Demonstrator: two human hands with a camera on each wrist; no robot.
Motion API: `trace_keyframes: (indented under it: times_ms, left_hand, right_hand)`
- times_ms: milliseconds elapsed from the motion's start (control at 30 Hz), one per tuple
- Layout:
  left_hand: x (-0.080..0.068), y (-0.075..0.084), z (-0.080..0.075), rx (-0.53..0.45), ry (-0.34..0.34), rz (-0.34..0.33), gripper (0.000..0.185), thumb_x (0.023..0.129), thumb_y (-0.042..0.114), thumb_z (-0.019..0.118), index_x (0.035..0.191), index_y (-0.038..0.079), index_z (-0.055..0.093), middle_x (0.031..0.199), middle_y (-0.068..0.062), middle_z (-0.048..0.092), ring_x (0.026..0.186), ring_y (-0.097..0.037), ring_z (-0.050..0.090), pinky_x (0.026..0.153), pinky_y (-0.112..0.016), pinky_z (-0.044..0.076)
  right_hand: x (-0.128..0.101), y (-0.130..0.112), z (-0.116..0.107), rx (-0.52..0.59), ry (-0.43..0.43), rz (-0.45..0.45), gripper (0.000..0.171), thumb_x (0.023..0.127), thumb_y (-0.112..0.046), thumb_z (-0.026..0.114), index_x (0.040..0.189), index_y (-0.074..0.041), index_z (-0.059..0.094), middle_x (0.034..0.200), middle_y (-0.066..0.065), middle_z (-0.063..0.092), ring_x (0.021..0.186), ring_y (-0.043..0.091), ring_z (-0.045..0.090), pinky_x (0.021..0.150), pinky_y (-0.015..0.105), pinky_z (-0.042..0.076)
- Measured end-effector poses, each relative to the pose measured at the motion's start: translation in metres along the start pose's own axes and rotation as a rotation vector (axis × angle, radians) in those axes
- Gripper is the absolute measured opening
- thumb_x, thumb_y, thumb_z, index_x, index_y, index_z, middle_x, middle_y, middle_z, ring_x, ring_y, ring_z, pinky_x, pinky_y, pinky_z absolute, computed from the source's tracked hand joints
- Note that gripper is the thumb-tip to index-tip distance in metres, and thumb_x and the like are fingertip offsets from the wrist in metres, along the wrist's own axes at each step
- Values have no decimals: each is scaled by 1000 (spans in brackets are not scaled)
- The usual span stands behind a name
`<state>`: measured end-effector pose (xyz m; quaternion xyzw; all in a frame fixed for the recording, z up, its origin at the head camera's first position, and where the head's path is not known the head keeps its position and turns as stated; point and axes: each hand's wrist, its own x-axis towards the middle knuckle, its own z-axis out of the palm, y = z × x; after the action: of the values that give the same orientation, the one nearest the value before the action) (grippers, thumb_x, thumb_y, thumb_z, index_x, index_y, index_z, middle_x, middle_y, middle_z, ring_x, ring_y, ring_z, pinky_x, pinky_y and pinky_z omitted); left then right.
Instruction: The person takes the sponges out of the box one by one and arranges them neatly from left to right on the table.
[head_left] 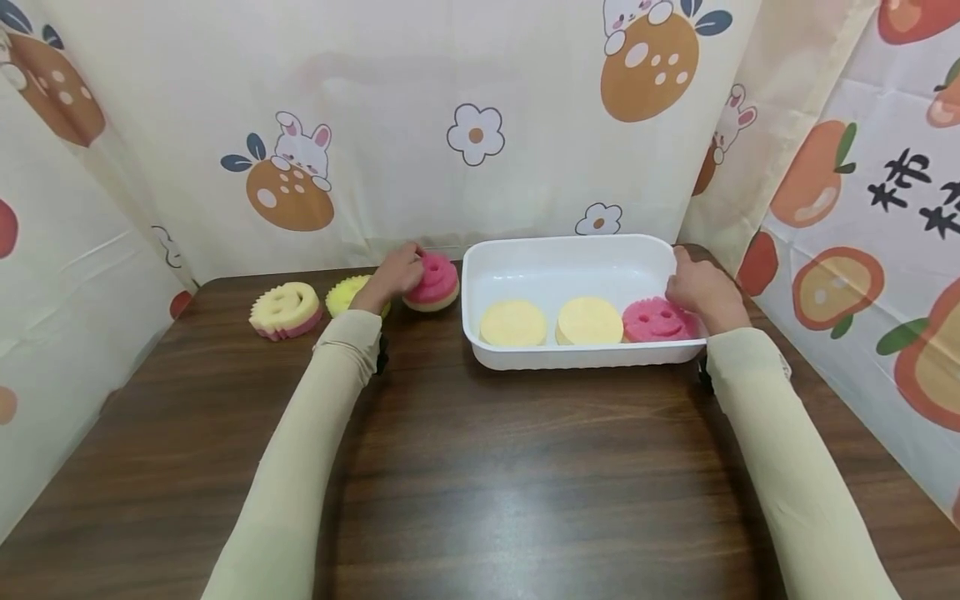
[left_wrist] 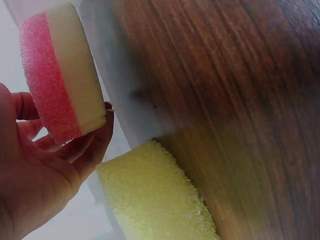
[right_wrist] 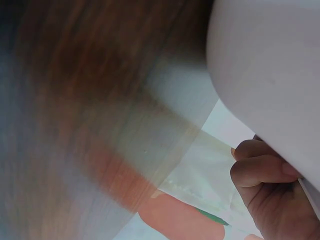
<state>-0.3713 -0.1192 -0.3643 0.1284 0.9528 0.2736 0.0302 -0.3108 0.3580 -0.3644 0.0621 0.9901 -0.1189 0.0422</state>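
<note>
- Patterned curtain (head_left: 405, 67): behind the surface and down both sides. Cream and white, printed with rabbits, fruit and flowers.
- Surface (head_left: 480, 467): dark wood grain, carries everything here.
- White tray (head_left: 585, 358): rectangular, rounded corners, far part of the surface, right of centre. Three sponges inside, along the near wall.
- My sleeves (head_left: 292, 475): pale, both reaching forward, cuffs at the wrists.
- My right hand (head_left: 705, 292): at the tray's right end, fingers curled over the rim, gripping it.
- My left hand (head_left: 397, 271): holding the pink-topped sponge, fingers around its side per the left wrist view.
- Pink-topped sponge (head_left: 435, 283): round, pink over cream, left of the tray and near its wall, not in it. Can't tell if its base touches the surface.
- Cream-topped sponge (head_left: 285, 308): farthest left on the surface, toothed edge, pink lower layer, face cutouts.
- Yellow sponge (head_left: 348, 292): between the cream-topped and pink-topped ones, toothed edge, partly hidden by my left wrist.
- Pink smiley sponge (head_left: 658, 319): right end of the tray, just beside my right hand.
- Left plain disc (head_left: 513, 323): pale yellow, left part of the tray.
- Middle plain disc (head_left: 590, 321): same colour, between the left disc and the smiley.
</note>
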Motion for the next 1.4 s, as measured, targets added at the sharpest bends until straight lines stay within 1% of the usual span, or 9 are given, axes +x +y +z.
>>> trace_keyframes:
  times_ms: [67, 267, 400, 500, 667, 900, 1133, 1400]
  left_hand:
    - [0, -1, 2, 14, -12, -1, 48, 95, 17, 25, 136, -3, 43, 142, -24, 48, 131, -37, 45, 113, -48, 37]
    - [0, -1, 6, 35, -58, -39, 48, 94, 19, 31, 136, 0, 41, 140, -24, 49, 124, -35, 46, 112, -48, 38]
    - [2, 0, 7, 54, -76, -33, 50, 91, 19, 34, 137, 0, 42, 140, -24, 48, 123, -36, 46, 111, -48, 38]
    - [3, 1, 7, 64, -79, -32, 50, 91, 19, 35, 138, 0, 42, 141, -23, 48, 124, -35, 46, 111, -47, 38]
    - [2, 0, 9, 71, -73, -27, 50, 92, 18, 35, 137, 0, 43, 142, -23, 49, 125, -35, 47, 112, -47, 37]
    - [4, -1, 9, 76, -87, -33, 48, 93, 17, 38, 137, -2, 44, 144, -24, 48, 133, -37, 46, 114, -48, 36]
    - [2, 1, 7, 67, -86, -38, 47, 95, 18, 39, 137, -3, 45, 143, -24, 49, 132, -37, 46, 114, -48, 37]
    - [1, 0, 8, 58, -81, -47, 50, 93, 16, 39, 139, -3, 43, 146, -25, 46, 136, -37, 43, 116, -48, 34]
  right_hand:
    - [0, 1, 1, -2, -1, -1, 71, 98, -24, 42, 155, 0, 10, 123, 37, 49, 103, 48, 53, 93, 69, 45]
    - [-1, 2, 3, -2, -2, -6, 71, 98, -25, 43, 156, 0, 9, 125, 37, 48, 106, 49, 53, 95, 70, 43]
    - [-2, 1, 1, 5, -5, 8, 72, 98, -25, 42, 157, -1, 7, 127, 37, 46, 108, 50, 51, 96, 71, 43]
    - [-2, 1, 1, 14, -22, 18, 74, 98, -25, 43, 157, -2, 5, 128, 37, 45, 108, 50, 51, 96, 71, 42]
    - [-3, -1, 1, 13, -14, 23, 74, 98, -25, 45, 157, -1, 7, 130, 37, 45, 106, 49, 52, 96, 71, 43]
    - [-4, -1, 0, 17, -12, 15, 74, 98, -24, 45, 156, -1, 8, 128, 37, 46, 105, 48, 52, 96, 70, 43]
    - [-6, -2, -1, 13, -5, 18, 72, 98, -24, 43, 156, 0, 8, 128, 37, 46, 106, 49, 52, 96, 70, 43]
    - [-6, -3, 1, 6, 6, 17, 70, 98, -24, 42, 156, 0, 11, 128, 37, 46, 103, 48, 52, 94, 70, 44]
